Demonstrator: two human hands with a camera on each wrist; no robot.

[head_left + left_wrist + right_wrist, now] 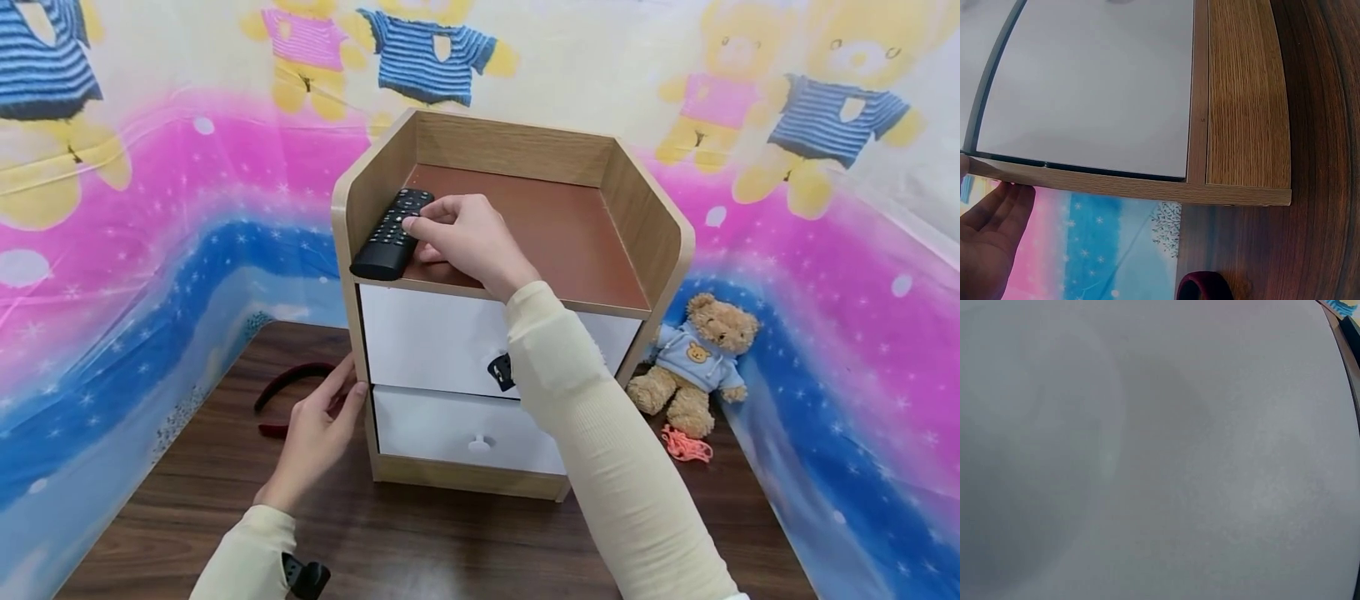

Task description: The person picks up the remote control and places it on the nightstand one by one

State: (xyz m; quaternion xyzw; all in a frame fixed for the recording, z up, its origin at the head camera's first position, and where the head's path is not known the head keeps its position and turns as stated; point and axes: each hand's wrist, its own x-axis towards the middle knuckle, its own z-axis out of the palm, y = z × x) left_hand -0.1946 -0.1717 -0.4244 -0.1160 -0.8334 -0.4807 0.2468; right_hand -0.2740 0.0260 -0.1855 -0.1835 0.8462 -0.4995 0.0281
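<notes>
A black remote control (393, 233) lies along the left side of the cabinet's brown top, its near end at the front edge. My right hand (468, 237) pinches its right edge with thumb and fingertips. My left hand (318, 433) rests against the left side of the small wooden cabinet (472, 479), thumb at the front edge, straight fingers along the outer side. In the left wrist view these fingers (1007, 219) touch the side panel (1147, 187). The white upper drawer front (1210, 456) fills the right wrist view, where the right hand is out of sight.
The cabinet has two white drawers; a white knob (480, 443) shows on the lower one. A teddy bear (697, 358) sits to the right, by a pink string bundle (686, 444). A dark red curved band (288, 383) lies left on the wooden table (225, 467). Printed cloth (225, 192) hangs behind.
</notes>
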